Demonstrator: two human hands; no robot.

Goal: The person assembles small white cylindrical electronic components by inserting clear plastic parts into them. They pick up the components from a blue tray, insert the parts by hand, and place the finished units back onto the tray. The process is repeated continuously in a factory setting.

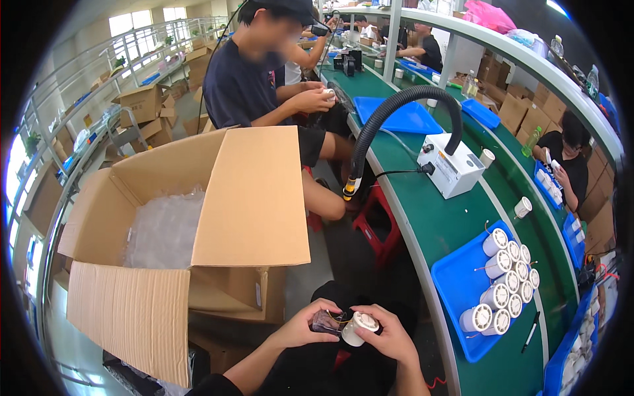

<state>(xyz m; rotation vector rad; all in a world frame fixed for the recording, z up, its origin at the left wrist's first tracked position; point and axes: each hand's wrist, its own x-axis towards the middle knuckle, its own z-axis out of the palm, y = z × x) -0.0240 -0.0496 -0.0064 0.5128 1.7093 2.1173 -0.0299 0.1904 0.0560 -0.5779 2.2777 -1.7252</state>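
Observation:
Over my lap, my right hand (392, 335) is wrapped round a white cylindrical housing (354, 335) with a vented round end. My left hand (305, 326) pinches a small dark, shiny, see-through-looking piece (325, 323) right beside it; its exact kind I cannot make out. A thin yellowish wire (340, 320) runs between the dark piece and the housing. To the right, a blue tray (456, 277) on the green bench holds several similar white housings (500, 296), some with thin wires sticking out.
A large open carton (257, 198) with clear plastic bags (165, 231) stands at left. On the bench (422, 218) are a white box with a black hose (451, 165) and a pen (530, 332). A co-worker (244, 86) sits ahead beside a red stool (380, 224); another (564, 158) works across.

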